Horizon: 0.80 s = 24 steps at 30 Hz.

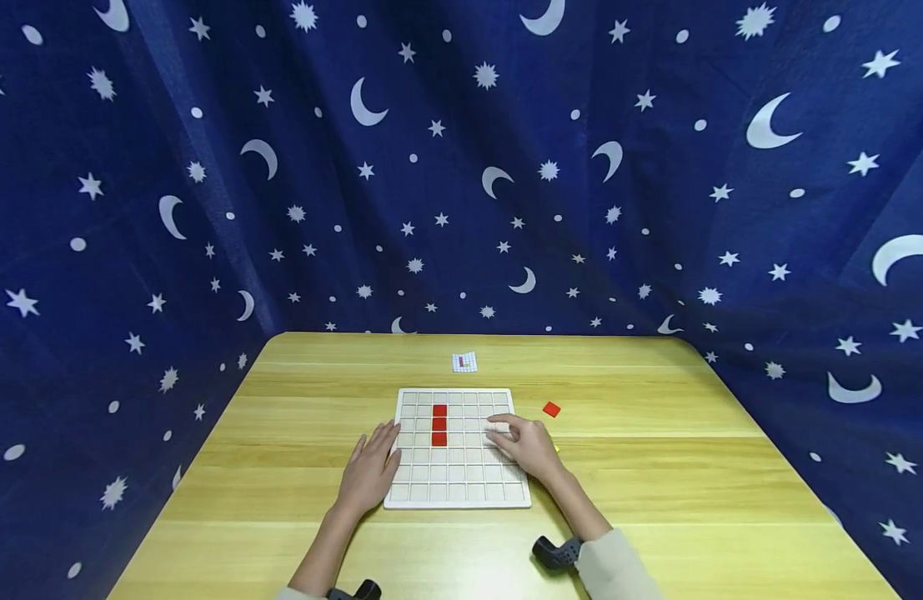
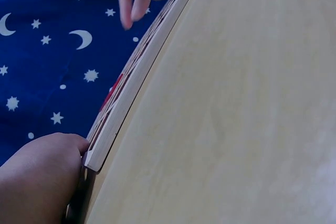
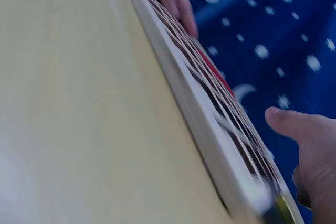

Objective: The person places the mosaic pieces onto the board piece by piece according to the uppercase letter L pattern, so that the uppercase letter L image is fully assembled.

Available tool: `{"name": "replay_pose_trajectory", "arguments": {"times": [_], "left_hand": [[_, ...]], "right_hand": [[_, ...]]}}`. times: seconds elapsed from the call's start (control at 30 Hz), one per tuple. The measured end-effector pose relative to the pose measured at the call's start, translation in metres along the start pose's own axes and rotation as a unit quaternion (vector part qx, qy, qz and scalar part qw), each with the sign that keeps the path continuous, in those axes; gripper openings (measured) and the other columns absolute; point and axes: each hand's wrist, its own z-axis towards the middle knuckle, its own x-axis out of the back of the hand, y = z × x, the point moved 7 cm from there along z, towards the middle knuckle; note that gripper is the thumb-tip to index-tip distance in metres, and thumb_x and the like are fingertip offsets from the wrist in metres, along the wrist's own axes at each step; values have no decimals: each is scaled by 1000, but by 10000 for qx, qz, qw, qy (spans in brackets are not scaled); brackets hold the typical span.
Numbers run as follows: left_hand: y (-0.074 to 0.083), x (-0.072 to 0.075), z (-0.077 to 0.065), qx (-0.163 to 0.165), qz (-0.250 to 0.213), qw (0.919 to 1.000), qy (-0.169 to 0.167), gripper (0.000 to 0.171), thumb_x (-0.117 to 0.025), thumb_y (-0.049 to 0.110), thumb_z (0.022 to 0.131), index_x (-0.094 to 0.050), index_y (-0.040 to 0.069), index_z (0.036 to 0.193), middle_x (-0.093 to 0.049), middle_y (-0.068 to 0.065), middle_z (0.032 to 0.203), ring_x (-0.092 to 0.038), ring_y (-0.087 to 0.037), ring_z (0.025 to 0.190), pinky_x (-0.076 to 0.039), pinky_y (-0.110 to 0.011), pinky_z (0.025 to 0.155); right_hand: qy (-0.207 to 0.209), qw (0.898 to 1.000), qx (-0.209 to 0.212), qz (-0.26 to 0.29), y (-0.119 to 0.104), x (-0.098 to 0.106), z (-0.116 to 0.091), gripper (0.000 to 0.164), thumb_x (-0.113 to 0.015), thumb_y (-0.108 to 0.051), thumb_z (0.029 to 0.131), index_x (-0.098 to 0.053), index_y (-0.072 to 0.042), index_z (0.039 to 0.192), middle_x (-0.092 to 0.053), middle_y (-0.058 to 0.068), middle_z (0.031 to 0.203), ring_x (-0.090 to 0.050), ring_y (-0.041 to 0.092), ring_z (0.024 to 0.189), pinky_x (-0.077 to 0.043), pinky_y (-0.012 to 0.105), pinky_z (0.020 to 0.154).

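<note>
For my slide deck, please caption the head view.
Left hand touching a white grid board with three red tiles; right hand over its right side.

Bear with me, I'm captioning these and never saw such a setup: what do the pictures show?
No machine: a person works bare-handed. The wide picture comes from a head-worn camera, the others from one on each wrist. On the table lies a white grid board with three red squares in a column; a loose red square lies to its right, a small card beyond the board. The left hand rests at the board's left edge; the right hand is over its right side, with nothing visibly held.
</note>
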Motion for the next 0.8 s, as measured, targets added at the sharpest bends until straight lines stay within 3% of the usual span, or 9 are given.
{"name": "replay_pose_trajectory", "arguments": {"times": [0.13,0.27,0.5,0.8], "left_hand": [[0,0,1,3,18,10000,1,46,-46,24,96,-42,6,139,-38,-10,143,-29,-28,134,-12,-46,111],[-1,0,1,-7,22,10000,15,46,-46,24,96,-42,6,139,-38,-10,143,-29,-27,134,-12,-46,111],[-1,-1,1,2,42,10000,-3,46,-46,24,96,-42,6,139,-38,-9,144,-29,-27,134,-13,-46,111],[-2,-2,1,57,30,10000,-45,47,-45,25,97,-41,6,139,-37,-9,144,-28,-27,134,-12,-46,111]], "right_hand": [[531,9978,-373,-145,27,31,-6,25,-74,-20,78,-71,-7,100,-26,-11,45,-13,-3,41,-16,18,34],[750,9913,-975,-465,55,54,-12,33,-75,-21,75,-70,-10,105,-27,-10,46,-15,0,40,-17,19,33],[516,9833,-1497,-897,79,69,-15,46,-74,-27,74,-66,-12,116,-27,-9,45,-18,7,42,-18,24,35],[231,9762,-1687,-1341,99,68,-15,41,-71,-33,80,-68,-7,112,-32,-6,46,-24,8,41,-22,24,36]]}}
